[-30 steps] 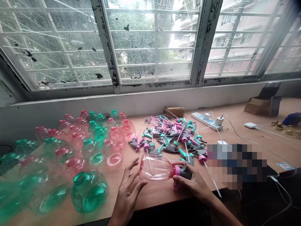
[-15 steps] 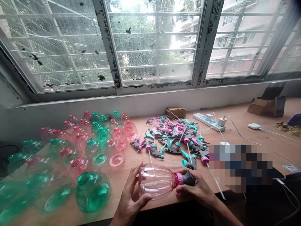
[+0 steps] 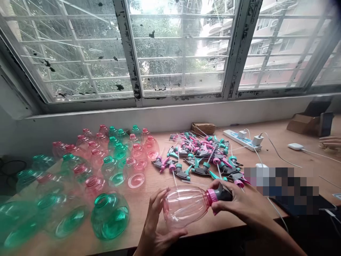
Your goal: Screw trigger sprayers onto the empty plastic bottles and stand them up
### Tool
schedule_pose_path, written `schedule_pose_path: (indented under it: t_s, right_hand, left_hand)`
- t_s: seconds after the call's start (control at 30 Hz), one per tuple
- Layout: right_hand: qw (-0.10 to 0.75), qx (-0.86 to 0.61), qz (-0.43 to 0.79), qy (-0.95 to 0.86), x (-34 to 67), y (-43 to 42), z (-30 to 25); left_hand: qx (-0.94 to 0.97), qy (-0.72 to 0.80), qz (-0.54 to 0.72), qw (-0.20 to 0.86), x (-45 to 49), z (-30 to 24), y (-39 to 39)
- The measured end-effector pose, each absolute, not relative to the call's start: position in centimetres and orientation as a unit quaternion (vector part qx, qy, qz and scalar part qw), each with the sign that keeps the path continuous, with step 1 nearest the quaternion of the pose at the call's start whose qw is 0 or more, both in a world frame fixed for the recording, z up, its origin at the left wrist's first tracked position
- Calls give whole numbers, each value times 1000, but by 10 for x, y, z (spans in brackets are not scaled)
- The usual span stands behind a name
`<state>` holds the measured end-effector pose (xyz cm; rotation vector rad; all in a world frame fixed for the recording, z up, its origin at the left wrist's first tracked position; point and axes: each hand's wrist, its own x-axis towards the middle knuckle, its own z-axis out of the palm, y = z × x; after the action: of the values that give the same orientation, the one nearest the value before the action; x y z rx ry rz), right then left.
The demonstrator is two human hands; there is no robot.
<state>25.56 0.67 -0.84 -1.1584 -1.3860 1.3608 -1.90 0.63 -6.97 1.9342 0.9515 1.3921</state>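
Note:
A clear pink bottle (image 3: 186, 204) lies on its side above the near edge of the wooden table (image 3: 287, 156). My left hand (image 3: 156, 231) cups its base from below, fingers wrapped round it. My right hand (image 3: 239, 204) is closed round the grey spray head (image 3: 222, 194) with a pink collar at the bottle's neck. Just beyond lies a heap of pink and teal spray heads (image 3: 202, 156) with thin dip tubes.
Many empty pink and green bottles (image 3: 106, 167) crowd the table's left half, a large green one (image 3: 110, 215) nearest. A white power strip (image 3: 243, 139), cables, a charger (image 3: 295, 146) and a cardboard box (image 3: 303, 122) lie at the right. Another person's hand (image 3: 330, 141) rests at the far right edge.
The bottle has been lifted and shifted slightly right while my right hand turned round the spray head; my left hand slid under the base. The view panned up and left, revealing another person's hand.

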Motion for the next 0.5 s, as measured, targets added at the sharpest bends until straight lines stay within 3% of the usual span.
schedule_pose_path:
  t_s: [0.13,0.3,0.4,0.5]
  right_hand:
    - [378,-425,512,-643,259,25,51]
    - [447,-436,329,-708,257,104,122]
    - [459,-440,293,-714,238,175,144]
    - [419,-526,123,-730,206,240,145]
  left_hand:
    - [713,379,507,302,-14,-63,10]
    - [732,390,485,278,-10,-65,12]
    - [755,403,448,258,-10,-64,8]
    - [782,377,419,266,-13,-59,6]
